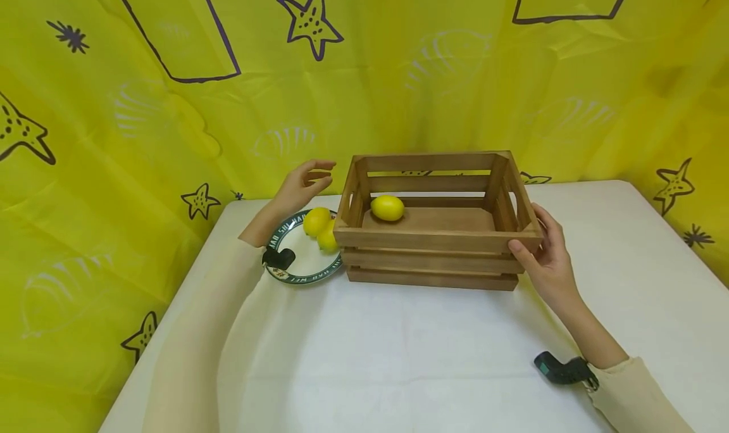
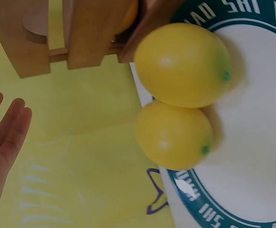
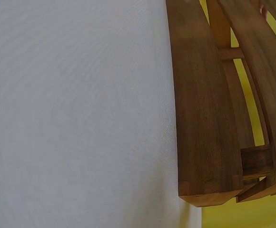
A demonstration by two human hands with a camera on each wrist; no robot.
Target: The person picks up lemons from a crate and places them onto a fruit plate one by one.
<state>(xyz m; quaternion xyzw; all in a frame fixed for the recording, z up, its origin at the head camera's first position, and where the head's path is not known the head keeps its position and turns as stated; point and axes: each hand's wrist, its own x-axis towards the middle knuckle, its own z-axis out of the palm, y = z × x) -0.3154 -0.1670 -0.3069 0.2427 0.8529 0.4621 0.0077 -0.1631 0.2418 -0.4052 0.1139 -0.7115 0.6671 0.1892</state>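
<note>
A slatted wooden crate (image 1: pixel 433 240) stands on the white table with one yellow lemon (image 1: pixel 388 208) inside, toward its left end. My right hand (image 1: pixel 549 262) grips the crate's right end, thumb on the front top slat and fingers along the side. To the left, a white plate with a green lettered rim (image 1: pixel 307 279) holds two lemons; in the left wrist view the larger-looking lemon (image 2: pixel 183 65) touches the other lemon (image 2: pixel 175 135). Above the plate's far side, my left hand (image 1: pixel 299 187) is raised with relaxed fingers, holding nothing, just left of the crate.
A yellow curtain (image 1: pixel 376 91) with starfish and shell drawings hangs behind and left of the table (image 1: pixel 398 351). The crate's left end overlaps the plate's right edge in the head view. Each wrist wears a small black camera (image 1: pixel 564 368).
</note>
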